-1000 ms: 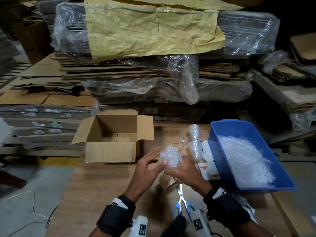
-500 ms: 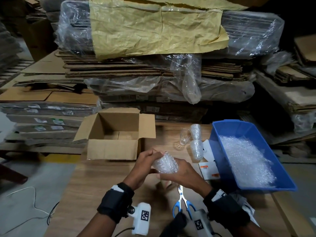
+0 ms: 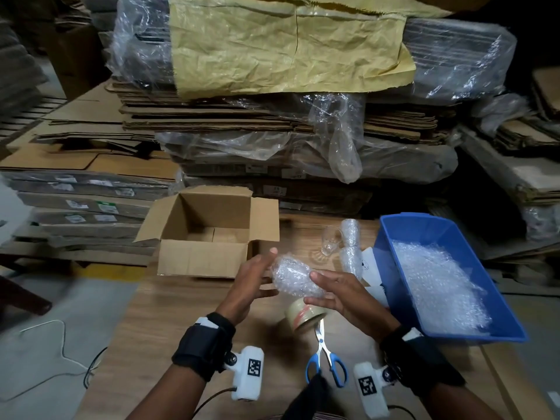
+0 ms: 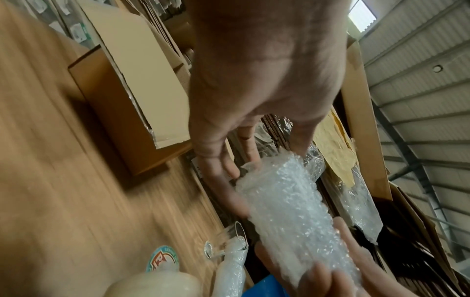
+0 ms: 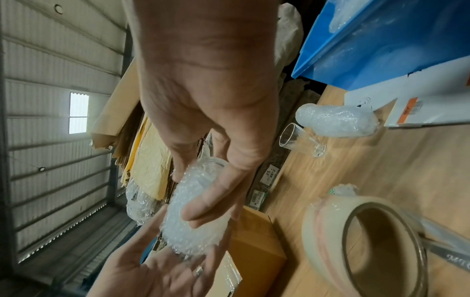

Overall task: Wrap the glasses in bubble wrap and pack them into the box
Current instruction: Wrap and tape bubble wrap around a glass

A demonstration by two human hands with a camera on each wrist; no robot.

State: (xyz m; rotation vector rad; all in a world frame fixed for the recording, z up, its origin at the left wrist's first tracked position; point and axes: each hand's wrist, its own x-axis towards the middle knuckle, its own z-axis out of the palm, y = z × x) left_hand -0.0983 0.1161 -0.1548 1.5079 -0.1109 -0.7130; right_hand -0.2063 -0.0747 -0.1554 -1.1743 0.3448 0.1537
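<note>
A glass wrapped in bubble wrap (image 3: 292,277) lies sideways between my two hands above the wooden table (image 3: 181,322). My right hand (image 3: 333,291) holds one end, thumb on top and fingers beneath (image 5: 203,203). My left hand (image 3: 254,275) lies flat against the other end with straight fingers (image 4: 229,164). The open cardboard box (image 3: 209,234) stands just behind the left hand, and nothing shows inside it. A bare glass (image 3: 330,241) lies on its side further back, next to two wrapped glasses (image 3: 351,237).
A blue bin (image 3: 394,259) full of bubble wrap (image 3: 436,286) stands at the right. A tape roll (image 3: 304,315) and blue-handled scissors (image 3: 324,356) lie under my hands. White cards (image 3: 371,271) lie beside the bin. Stacks of flat cardboard (image 3: 272,122) rise behind the table.
The wrapped glass has turned from upright to lying sideways and moved slightly left. My left fingers have straightened against its end, while the right hand keeps its hold.
</note>
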